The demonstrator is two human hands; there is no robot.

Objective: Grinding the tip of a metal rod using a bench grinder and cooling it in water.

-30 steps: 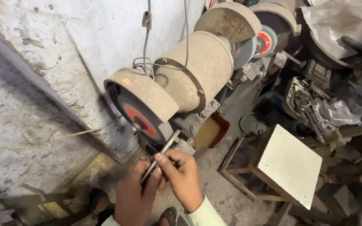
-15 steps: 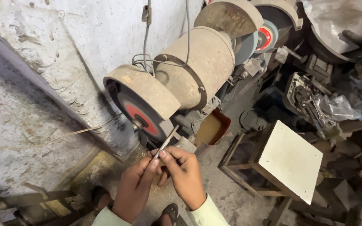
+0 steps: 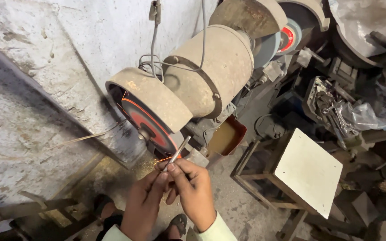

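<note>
A thin metal blade [image 3: 178, 151] is pinched between both my hands and rests against the red-faced grinding wheel [image 3: 150, 125] of a bench grinder [image 3: 206, 76]. Orange sparks fly where the metal meets the wheel. My left hand [image 3: 144, 206] grips the blade's lower end from the left. My right hand [image 3: 194, 192] holds it from the right, fingertips near the wheel. A dusty guard [image 3: 153, 96] covers the top of the wheel.
A white-topped wooden stool [image 3: 307, 172] stands to the right. A rusty tray of brownish liquid [image 3: 226, 137] sits below the motor. A second grinder wheel [image 3: 287, 38] is further back. Scrap metal and plastic [image 3: 358, 116] pile up at right. My sandalled feet [image 3: 175, 223] show below.
The view has come closer to the grinder. My hands have raised the blade until it touches the wheel, and sparks now fly.
</note>
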